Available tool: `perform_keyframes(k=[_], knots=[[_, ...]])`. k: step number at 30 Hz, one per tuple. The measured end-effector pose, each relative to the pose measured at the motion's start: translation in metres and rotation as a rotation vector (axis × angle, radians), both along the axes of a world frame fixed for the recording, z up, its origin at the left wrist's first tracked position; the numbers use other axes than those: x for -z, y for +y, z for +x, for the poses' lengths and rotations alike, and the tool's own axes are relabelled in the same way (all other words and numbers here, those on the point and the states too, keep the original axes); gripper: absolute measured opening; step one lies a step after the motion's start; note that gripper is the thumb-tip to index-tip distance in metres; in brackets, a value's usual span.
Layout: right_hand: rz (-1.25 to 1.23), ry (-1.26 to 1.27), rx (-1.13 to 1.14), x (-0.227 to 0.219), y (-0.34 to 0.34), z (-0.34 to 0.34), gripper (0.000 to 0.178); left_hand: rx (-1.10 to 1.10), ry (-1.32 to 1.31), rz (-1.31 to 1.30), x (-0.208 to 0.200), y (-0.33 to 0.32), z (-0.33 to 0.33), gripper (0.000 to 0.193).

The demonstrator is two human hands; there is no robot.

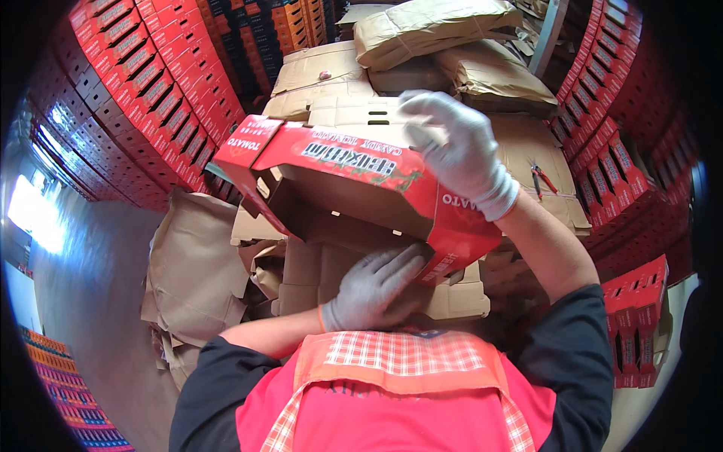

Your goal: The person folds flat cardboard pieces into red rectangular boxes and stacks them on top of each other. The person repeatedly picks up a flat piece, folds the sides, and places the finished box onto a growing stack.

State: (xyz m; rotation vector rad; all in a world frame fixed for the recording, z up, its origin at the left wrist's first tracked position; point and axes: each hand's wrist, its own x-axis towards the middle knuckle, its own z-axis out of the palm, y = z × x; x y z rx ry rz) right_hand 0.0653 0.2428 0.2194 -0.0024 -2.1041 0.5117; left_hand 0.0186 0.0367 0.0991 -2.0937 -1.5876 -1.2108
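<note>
The left hand [376, 286], in a grey glove, lies with its fingers stretched and close together at the near right part of one red cardboard tray [361, 169]; its thumb is hidden, so I cannot tell whether it grips the board. The right hand [456, 139], also gloved, is raised over the tray's far right corner, fingers half bent and apart from the thumb; contact with the corner is unclear. The tray sits tilted in front of the chest, its brown inside facing the person.

One pair of red-handled pliers [542, 181] lies to the right on brown cardboard. Beyond are two paper-wrapped bundles, an upper one [437, 30] and a lower one [497, 71] partly covered by it. One brown paper wrapping [197, 260] lies at the left. Tall stacks of red boxes [147, 83] flank both sides, too many to count. The right hand and forearm block part of the tray's right end.

The left forearm runs nearly level; the right one slants up from a bent elbow.
</note>
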Motion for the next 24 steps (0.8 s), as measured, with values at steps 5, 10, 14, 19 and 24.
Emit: perform_keyframes(k=[5,10,14,19,24], knots=[[0.005,-0.049,0.2,0.0,0.02,0.008,0.028,-0.307,0.281,-0.247,-0.12,0.063,-0.04,0.104],[0.147,-0.124,0.369,-0.017,0.024,0.045,0.029,-0.206,0.212,-0.658,-0.133,0.095,-0.062,0.089],[0.14,-0.494,0.309,-0.026,0.045,0.07,0.023,-0.16,0.21,-0.538,-0.128,0.09,-0.059,0.088],[0.539,-0.668,0.258,-0.019,0.058,0.048,0.026,-0.12,0.176,-0.526,-0.123,0.094,-0.059,0.09],[0.246,-0.882,0.208,-0.001,0.061,-0.004,0.024,-0.171,0.171,-0.285,-0.104,0.085,-0.054,0.097]])
